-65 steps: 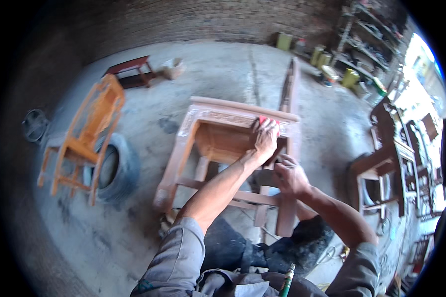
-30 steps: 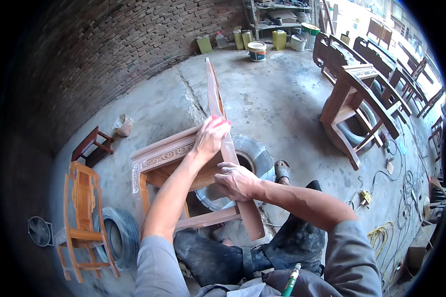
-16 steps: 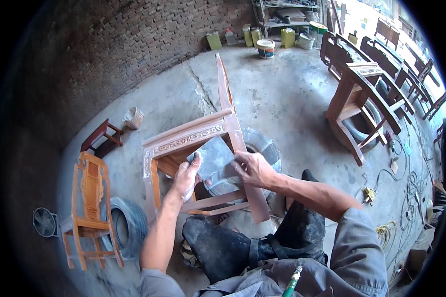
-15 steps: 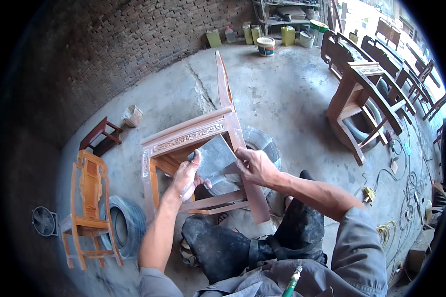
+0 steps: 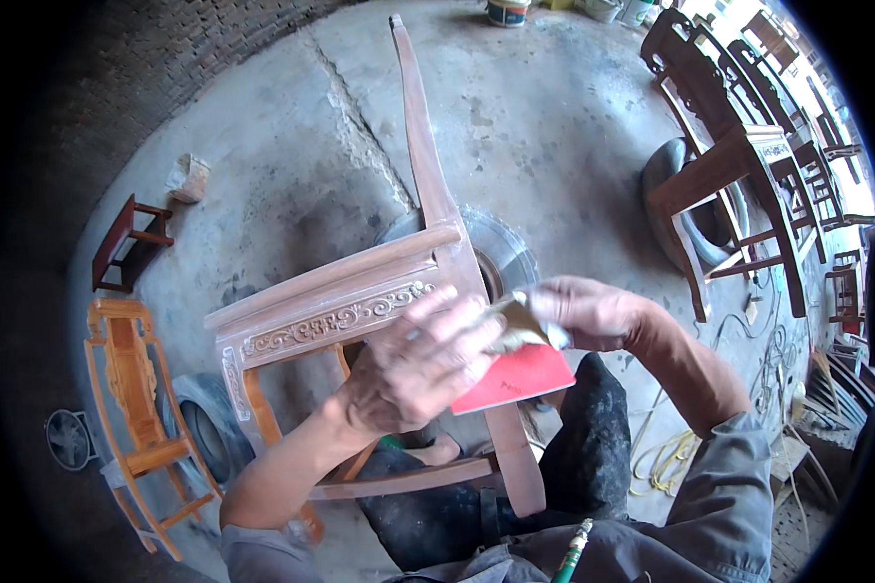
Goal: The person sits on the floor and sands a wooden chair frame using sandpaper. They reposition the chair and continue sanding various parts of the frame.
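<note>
A sheet of sandpaper [image 5: 520, 377], its red back showing, is held over the seat frame of an upturned wooden chair [image 5: 413, 160]. My right hand [image 5: 591, 313] is closed on its upper part, beside a crumpled tan piece [image 5: 517, 325]. My left hand [image 5: 413, 364] is back up, somewhat blurred, its fingers stretched out and spread against the sheet's left side; its thumb is hidden. Beneath my hands, the chair's carved apron [image 5: 331, 325] runs to the left.
A tyre [image 5: 515, 257] lies behind the chair leg. To the left stand an orange wooden chair [image 5: 134, 389], a fan [image 5: 70, 439] and a small dark red stool [image 5: 131, 243]. Several dark chairs and another upturned chair [image 5: 749, 185] stand at right, near yellow cord [image 5: 673, 462] on the floor.
The sandpaper has turned from its grey face to its red back. My left hand has gone from gripping it with the thumb on top to back up. The view has shifted nearer.
</note>
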A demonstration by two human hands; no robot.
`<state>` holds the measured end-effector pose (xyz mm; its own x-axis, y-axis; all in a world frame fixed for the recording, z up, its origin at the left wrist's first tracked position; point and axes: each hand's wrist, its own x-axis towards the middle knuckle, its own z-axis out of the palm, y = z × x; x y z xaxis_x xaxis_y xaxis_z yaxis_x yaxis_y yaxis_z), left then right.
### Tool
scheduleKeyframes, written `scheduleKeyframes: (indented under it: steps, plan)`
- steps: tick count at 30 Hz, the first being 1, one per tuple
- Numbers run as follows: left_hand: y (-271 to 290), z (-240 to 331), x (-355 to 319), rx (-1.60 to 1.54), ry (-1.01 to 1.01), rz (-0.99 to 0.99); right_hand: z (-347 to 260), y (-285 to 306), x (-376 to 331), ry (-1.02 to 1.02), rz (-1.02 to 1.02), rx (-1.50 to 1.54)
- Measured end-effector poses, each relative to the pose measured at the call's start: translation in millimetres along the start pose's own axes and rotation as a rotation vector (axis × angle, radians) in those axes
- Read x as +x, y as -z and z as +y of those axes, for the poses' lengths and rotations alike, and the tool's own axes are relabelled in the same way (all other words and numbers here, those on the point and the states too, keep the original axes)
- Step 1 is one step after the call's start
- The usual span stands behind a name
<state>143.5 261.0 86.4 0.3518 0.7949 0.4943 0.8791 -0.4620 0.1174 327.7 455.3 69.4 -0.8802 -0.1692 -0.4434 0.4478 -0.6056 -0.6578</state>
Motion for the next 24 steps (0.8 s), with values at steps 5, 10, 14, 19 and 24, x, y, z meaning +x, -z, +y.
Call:
scheduleKeyframes:
  steps: [5,10,14,19,24]
  plan:
    - [19,-1,1,-0.173,0.07,-0.144,15,2,16,-0.196,-0.123,-0.073]
    - [28,-31,-5,-0.206,0.35,-0.183,-45,-3,17,-0.248,-0.109,-0.102]
    - [10,-75,-36,0.072,0.842,0.009,-77,21,41,0.025,0.207,-0.2]
    - [-31,-94,-76,0.434,1.14,-0.029,-127,73,113,0.046,0.535,-0.901]
    - [-30,-95,-77,0.417,1.176,-0.069,-125,72,149,0.008,0.382,-1.147]
